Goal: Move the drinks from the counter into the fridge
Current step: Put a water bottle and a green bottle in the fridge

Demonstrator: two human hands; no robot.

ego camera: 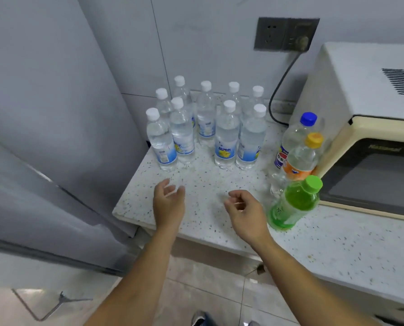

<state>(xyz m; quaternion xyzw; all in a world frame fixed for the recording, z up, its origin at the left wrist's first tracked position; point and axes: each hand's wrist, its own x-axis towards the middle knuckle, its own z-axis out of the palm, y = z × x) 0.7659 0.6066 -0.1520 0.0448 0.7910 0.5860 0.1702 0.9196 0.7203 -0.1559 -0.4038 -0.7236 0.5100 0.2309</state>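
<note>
Several clear water bottles (pixel 227 135) with white caps and blue labels stand grouped at the back left of the speckled counter (pixel 203 182). To the right stand a blue-capped bottle (pixel 292 140), an orange-capped bottle (pixel 302 158) and a green drink bottle (pixel 292 203). My left hand (pixel 168 203) hovers over the counter's front, fingers loosely apart, holding nothing. My right hand (pixel 243 210) hangs beside the green bottle, fingers loosely curled and empty. The grey fridge (pixel 50 109) stands at the left with its doors closed.
A cream microwave (pixel 365 128) sits on the counter at the right, close behind the coloured bottles. Its black cable (pixel 278 95) runs up to a wall socket (pixel 285 34). Tiled floor and my shoe show below the counter edge.
</note>
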